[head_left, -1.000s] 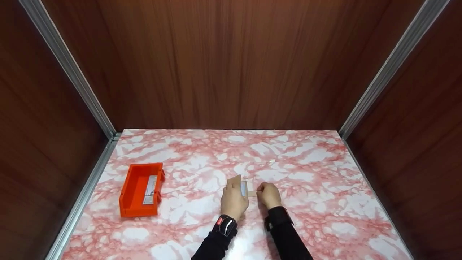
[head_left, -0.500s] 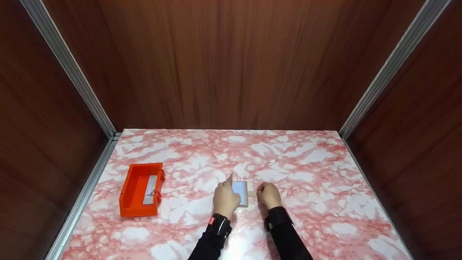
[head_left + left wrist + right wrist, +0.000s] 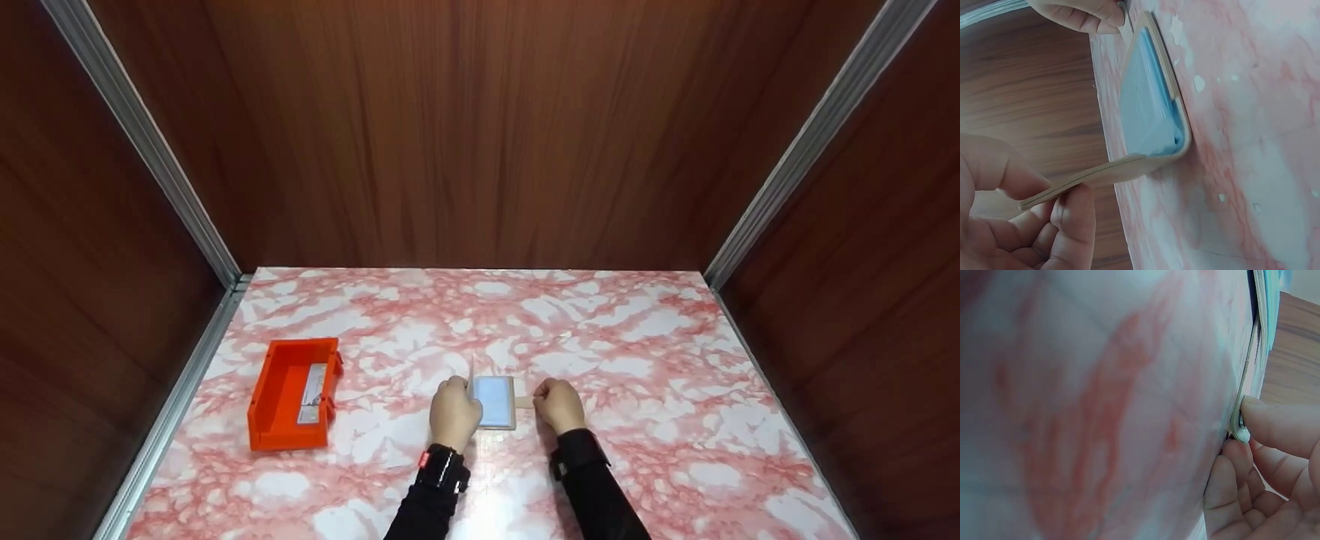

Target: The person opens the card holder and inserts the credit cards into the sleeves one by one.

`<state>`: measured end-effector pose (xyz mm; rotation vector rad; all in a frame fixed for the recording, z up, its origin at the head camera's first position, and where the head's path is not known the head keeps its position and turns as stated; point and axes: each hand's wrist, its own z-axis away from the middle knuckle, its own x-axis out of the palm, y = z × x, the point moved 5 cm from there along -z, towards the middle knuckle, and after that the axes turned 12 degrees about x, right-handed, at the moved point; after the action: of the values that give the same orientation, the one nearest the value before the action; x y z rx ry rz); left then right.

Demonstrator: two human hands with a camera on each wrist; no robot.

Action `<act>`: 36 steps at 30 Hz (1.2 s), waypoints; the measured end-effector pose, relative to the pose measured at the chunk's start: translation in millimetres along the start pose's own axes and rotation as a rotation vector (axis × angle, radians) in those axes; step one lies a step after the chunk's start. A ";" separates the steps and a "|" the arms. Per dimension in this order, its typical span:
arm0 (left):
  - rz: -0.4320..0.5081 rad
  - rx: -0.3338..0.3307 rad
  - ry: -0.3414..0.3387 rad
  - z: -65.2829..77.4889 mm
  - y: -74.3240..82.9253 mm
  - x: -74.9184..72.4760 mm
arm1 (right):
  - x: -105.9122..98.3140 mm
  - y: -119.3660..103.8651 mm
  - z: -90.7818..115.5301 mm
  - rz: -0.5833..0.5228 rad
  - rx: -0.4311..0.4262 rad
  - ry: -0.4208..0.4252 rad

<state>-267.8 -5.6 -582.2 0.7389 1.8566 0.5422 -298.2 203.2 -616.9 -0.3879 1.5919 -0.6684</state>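
A small beige card holder (image 3: 513, 405) lies spread on the table, blue plastic sleeves (image 3: 1148, 95) inside it. My left hand (image 3: 454, 414) pinches the edge of its raised front cover (image 3: 1112, 171) between thumb and fingers. That cover stands up from the fold in the left wrist view. On the opposite side a narrow strap (image 3: 524, 403) reaches out to my right hand (image 3: 561, 405). Thumb and finger of the right hand (image 3: 1269, 461) pinch the strap's end, where a small snap shows.
An orange open bin (image 3: 279, 439) stands on the left of the pink-and-white marbled table (image 3: 637, 322), with a printed white card (image 3: 311, 394) in it. Dark wood-grain panels (image 3: 465, 135) enclose the back and both sides.
My left hand has moved to the left with the cover, swinging it up and away, so more of the blue sleeves shows. The right hand has stayed in place on the strap.
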 end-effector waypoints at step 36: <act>0.094 -0.114 0.020 7.4 -45.6 -9.5 | -1.1 0.9 -0.9 -0.001 0.025 -0.023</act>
<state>-269.4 -44.4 -609.0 0.7495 1.7999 0.7117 -298.8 204.7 -616.5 -0.3769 1.5604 -0.6823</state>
